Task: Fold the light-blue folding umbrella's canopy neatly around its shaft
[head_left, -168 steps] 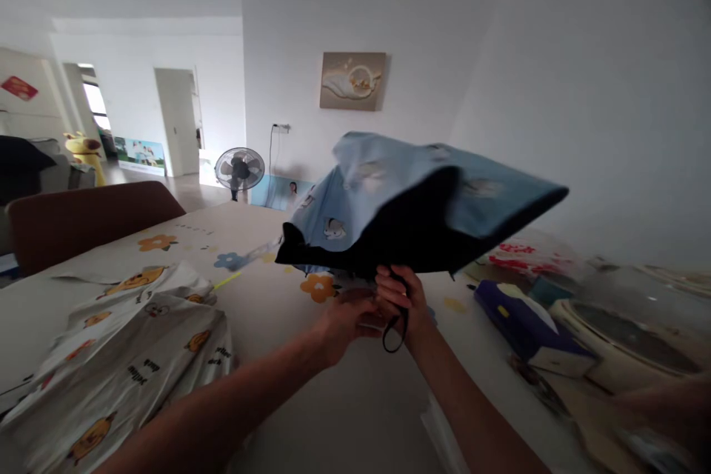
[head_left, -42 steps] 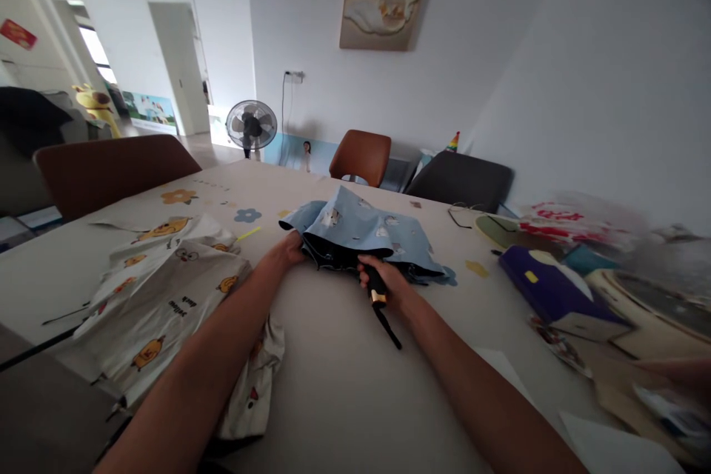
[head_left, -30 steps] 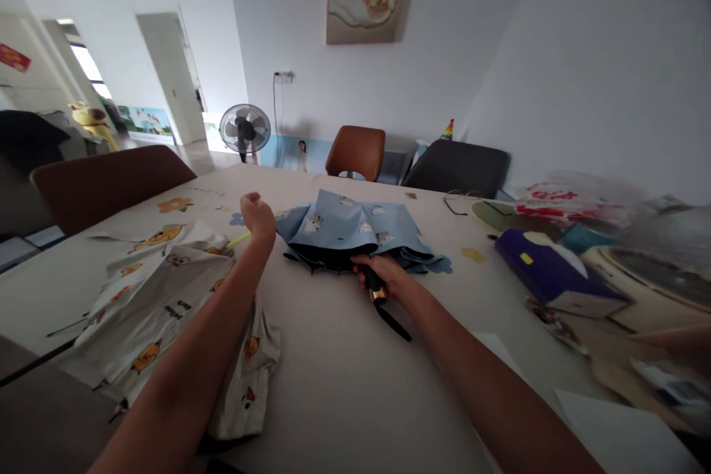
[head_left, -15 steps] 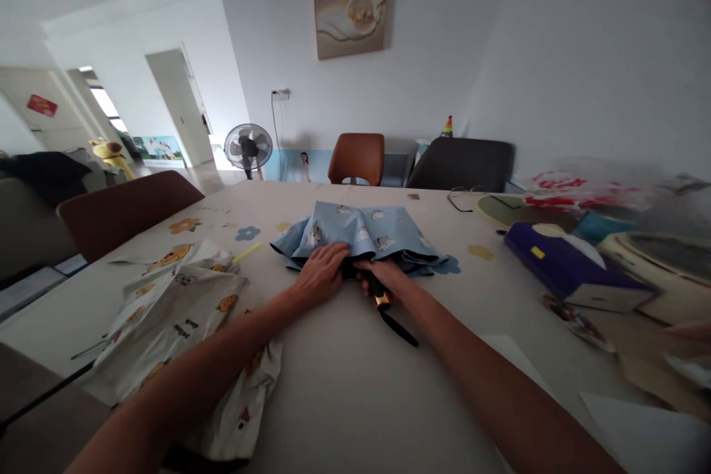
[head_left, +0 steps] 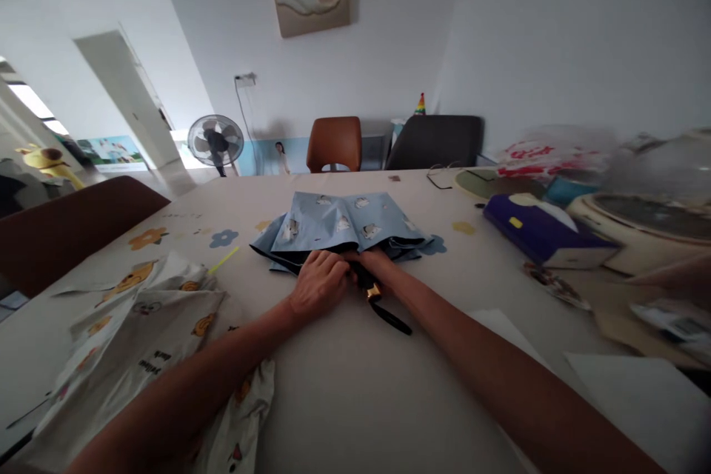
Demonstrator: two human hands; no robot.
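A light-blue umbrella (head_left: 338, 226) lies partly collapsed on the pale surface (head_left: 333, 392) in front of me, its black handle (head_left: 364, 280) angled toward me. My left hand (head_left: 322, 283) curls at the cloth's front edge; my right hand (head_left: 378, 264) reaches just under it, beside the handle. I cannot tell whether the fingers of either grip anything. I seem to be arranging the cloth; the next move calls for a steady handle.

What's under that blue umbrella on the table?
The right hand is partly beneath the front edge of the blue umbrella, and a black handle sticks out there. Whatever lies deeper, along with part of that hand, is covered by the umbrella's cloth.
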